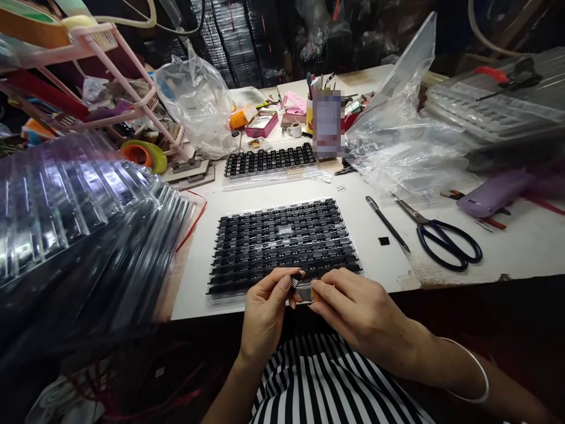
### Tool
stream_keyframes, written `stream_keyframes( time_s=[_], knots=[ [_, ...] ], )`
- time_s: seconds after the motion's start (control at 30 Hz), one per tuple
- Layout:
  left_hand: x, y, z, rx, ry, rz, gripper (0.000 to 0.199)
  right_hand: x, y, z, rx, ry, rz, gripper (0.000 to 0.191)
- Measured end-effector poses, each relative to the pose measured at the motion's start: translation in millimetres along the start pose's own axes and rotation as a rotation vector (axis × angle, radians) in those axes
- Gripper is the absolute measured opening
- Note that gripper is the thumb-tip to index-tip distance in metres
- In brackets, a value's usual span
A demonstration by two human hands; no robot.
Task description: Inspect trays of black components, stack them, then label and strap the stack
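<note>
My left hand [269,300] pinches a small black part with a row of light metal pins [295,282] between thumb and fingers. Close by on the right, my right hand [357,306] is closed around a small tool with an orange grip [314,291] and a flat grey end [304,294] that points at the part. Its exact kind is too small to tell. Both hands are held over the table's front edge. Just beyond them lies a clear plastic tray [218,300] filled with rows of similar black parts [282,235].
A second tray of black parts [269,159] lies farther back. To the right are a pen [387,224], a black square [384,241] and scissors [441,235]. Stacked clear plastic trays [79,224] crowd the left, below a pink rack [132,88]. Plastic bags [410,141] lie at the back right.
</note>
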State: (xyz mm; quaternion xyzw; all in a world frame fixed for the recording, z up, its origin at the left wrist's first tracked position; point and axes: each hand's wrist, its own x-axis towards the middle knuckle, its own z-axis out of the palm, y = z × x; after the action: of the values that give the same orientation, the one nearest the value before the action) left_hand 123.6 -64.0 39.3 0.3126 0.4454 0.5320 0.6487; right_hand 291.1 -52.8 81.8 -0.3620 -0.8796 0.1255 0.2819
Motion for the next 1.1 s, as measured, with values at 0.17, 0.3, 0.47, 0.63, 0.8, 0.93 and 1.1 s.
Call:
stream_keyframes(
  time_s=[0.17,0.3,0.47,0.63,0.8,0.93,1.1],
  knots=[
    [0.3,0.4,0.7,0.05,0.008,0.035,0.017,0.0,0.3,0.5,0.009,-0.007,0.008,0.02],
    [1.5,-0.5,0.3,0.059,0.004,0.046,0.017,-0.5,1.1,2.3,0.023,0.014,0.008,0.017],
    [2.1,-1.1,0.7,0.07,-0.003,0.05,0.018,1.3,1.4,3.3,0.011,0.028,0.0,0.016],
    [2.0,-2.1,0.4,0.101,-0.002,0.074,0.018,3.1,1.6,4.4,0.003,0.017,-0.006,0.017],
    [1.9,-3.9,-1.0,0.116,0.02,0.084,0.019,3.6,0.6,4.8,-0.001,0.005,0.005,0.019],
    [2.3,-4.2,-1.0,0.099,0.029,0.072,0.019,3.6,0.4,4.8,-0.011,0.002,0.015,0.02],
    [2.8,-4.3,-1.1,0.065,0.025,0.051,0.02,3.5,1.7,5.9,-0.018,-0.009,0.024,0.02]
  ],
)
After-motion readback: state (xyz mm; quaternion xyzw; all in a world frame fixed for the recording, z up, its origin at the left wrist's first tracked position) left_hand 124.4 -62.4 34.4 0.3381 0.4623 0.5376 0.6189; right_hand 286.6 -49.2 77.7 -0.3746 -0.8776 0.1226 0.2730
